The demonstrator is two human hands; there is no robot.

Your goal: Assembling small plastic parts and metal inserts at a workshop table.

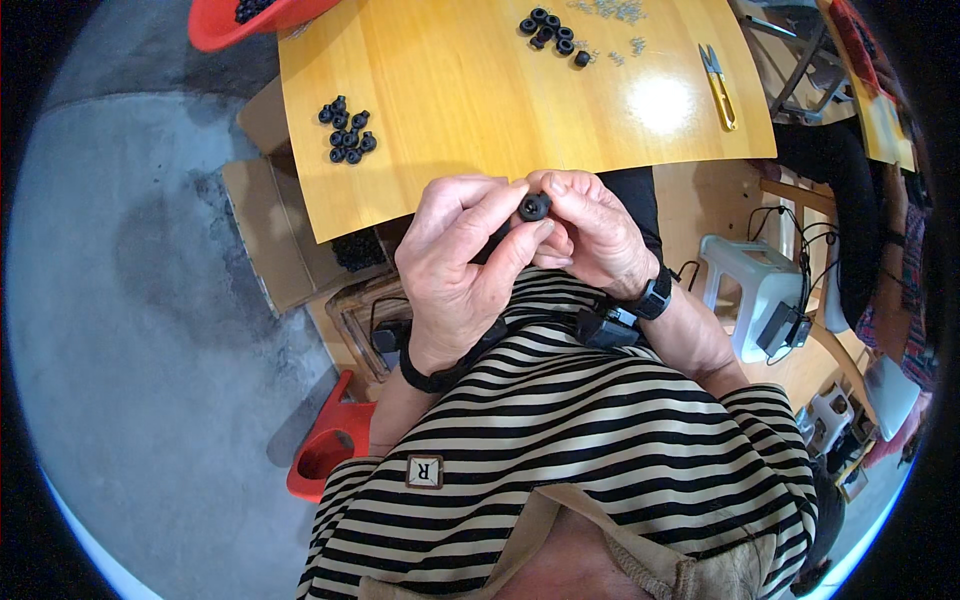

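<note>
Both my hands are raised just off the near edge of the table point(450, 90), over my striped shirt point(560, 420). Left hand point(455, 265) and right hand point(600, 235) pinch one small black ring point(534, 207) between their fingertips, closed on it together. On the table: a cluster of black rings point(346, 130) near the left edge, a second cluster point(552, 30) at the far edge beside small metal bits point(610, 12), yellow snips point(718, 85) toward the right edge. A red bowl point(250, 20) sits at the far left corner.
</note>
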